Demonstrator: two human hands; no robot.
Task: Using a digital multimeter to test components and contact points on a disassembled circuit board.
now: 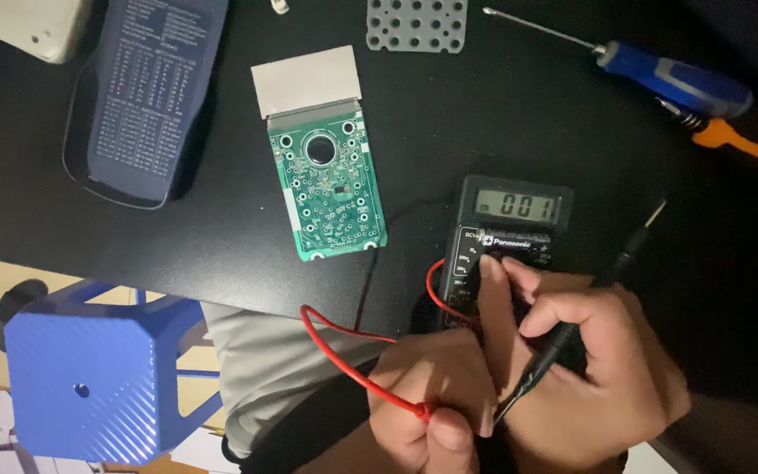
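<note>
Fingers of both hands covered most of the lower part of the dark multimeter, leaving only its grey display and a black battery lying across it in view. The right hand was clenched around a black probe, whose tip stayed hidden behind the left hand. That hand pinched the red lead, whose probe was out of sight. Farther left on the black counter lay a green circuit board with a grey rectangular panel at its far end, and a dark blue cover bearing a printed white table. At far right lay a blue-handled screwdriver, its orange neighbour cut off by the edge.
</note>
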